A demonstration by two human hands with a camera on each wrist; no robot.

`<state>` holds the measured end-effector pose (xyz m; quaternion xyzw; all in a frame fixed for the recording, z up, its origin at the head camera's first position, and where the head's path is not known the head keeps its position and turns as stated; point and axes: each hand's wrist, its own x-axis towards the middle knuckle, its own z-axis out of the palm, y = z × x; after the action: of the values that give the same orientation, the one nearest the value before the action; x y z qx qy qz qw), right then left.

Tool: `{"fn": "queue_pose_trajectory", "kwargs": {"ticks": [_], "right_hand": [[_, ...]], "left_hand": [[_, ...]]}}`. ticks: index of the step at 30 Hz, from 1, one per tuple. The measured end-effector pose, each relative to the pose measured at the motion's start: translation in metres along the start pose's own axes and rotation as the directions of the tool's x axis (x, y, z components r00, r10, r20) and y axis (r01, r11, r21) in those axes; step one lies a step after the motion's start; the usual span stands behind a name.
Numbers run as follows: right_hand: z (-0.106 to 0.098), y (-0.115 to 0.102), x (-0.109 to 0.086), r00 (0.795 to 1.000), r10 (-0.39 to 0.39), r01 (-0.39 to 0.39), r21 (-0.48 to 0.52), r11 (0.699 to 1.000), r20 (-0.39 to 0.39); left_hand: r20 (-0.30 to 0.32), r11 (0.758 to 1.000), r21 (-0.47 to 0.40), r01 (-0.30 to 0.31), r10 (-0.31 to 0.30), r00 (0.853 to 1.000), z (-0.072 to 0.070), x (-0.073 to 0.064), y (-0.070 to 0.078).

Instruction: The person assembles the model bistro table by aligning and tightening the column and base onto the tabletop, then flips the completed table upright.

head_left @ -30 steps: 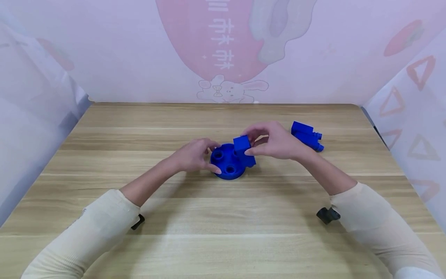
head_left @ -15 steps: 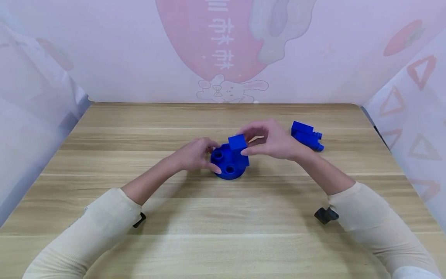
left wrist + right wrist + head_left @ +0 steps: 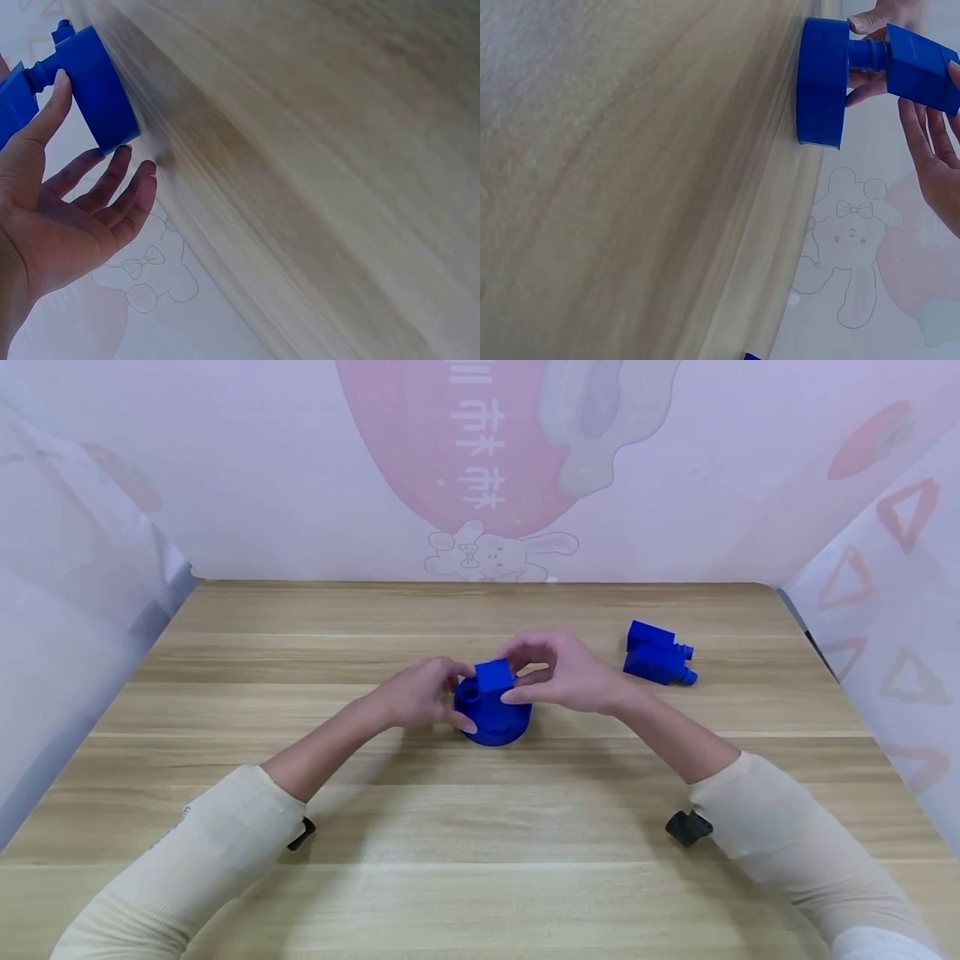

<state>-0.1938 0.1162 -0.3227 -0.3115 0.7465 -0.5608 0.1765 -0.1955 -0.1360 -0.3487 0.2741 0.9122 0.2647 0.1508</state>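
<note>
A round blue base (image 3: 501, 728) with raised sockets sits on the table, mid-view from the head. My left hand (image 3: 420, 693) holds its left side, thumb at the near rim and fingers at the far one. My right hand (image 3: 566, 677) pinches a blue block (image 3: 493, 676) between thumb and fingers, over the base. In the right wrist view a ribbed peg (image 3: 868, 55) runs from the block's lower end to the top of the base. One open socket (image 3: 468, 692) shows beside the left fingertips; the block hides the others.
Two more blue blocks with ribbed pegs (image 3: 658, 658) lie side by side on the wooden table (image 3: 480, 852), right of the base and a little farther back. Printed cloth walls (image 3: 285, 468) stand behind and along both sides.
My right hand has moved left and slightly nearer with the blue block, bringing it from the base's right edge over its middle. The left hand and base have stayed in place.
</note>
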Motion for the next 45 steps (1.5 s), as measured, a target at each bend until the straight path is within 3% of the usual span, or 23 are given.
{"fn": "queue_pose_trajectory", "kwargs": {"ticks": [14, 27, 30, 33, 37, 40, 45], "right_hand": [[0.003, 0.003, 0.002, 1.000, -0.015, 0.015, -0.020, 1.000, 0.006], [0.000, 0.012, 0.001, 0.991, -0.073, 0.090, -0.154, 0.984, 0.108], [-0.003, 0.011, 0.002, 0.979, -0.105, 0.143, -0.218, 0.965, 0.175], [-0.006, 0.009, 0.002, 0.953, -0.136, 0.204, -0.246, 0.948, 0.270], [-0.010, 0.008, 0.005, 0.932, -0.134, 0.218, -0.223, 0.950, 0.337], [-0.011, 0.009, 0.007, 0.942, -0.121, 0.200, -0.233, 0.952, 0.312], [-0.007, 0.012, 0.010, 0.972, -0.123, 0.173, -0.250, 0.953, 0.202]], "left_hand": [[0.011, 1.000, -0.001, 0.023, -0.023, 1.000, 0.001, 0.000, 0.000], [0.023, 0.999, 0.010, 0.044, -0.044, 0.999, 0.000, 0.000, 0.002], [0.022, 0.999, 0.013, 0.038, -0.038, 0.999, 0.000, 0.000, 0.002], [0.027, 0.999, 0.010, 0.035, -0.035, 0.999, 0.000, 0.000, 0.002], [0.032, 0.999, 0.001, 0.035, -0.035, 0.999, 0.000, 0.001, 0.001], [0.030, 0.999, 0.002, 0.033, -0.033, 0.999, 0.000, 0.001, 0.001], [0.029, 0.999, 0.006, 0.034, -0.034, 0.999, 0.000, 0.000, 0.002]]}}
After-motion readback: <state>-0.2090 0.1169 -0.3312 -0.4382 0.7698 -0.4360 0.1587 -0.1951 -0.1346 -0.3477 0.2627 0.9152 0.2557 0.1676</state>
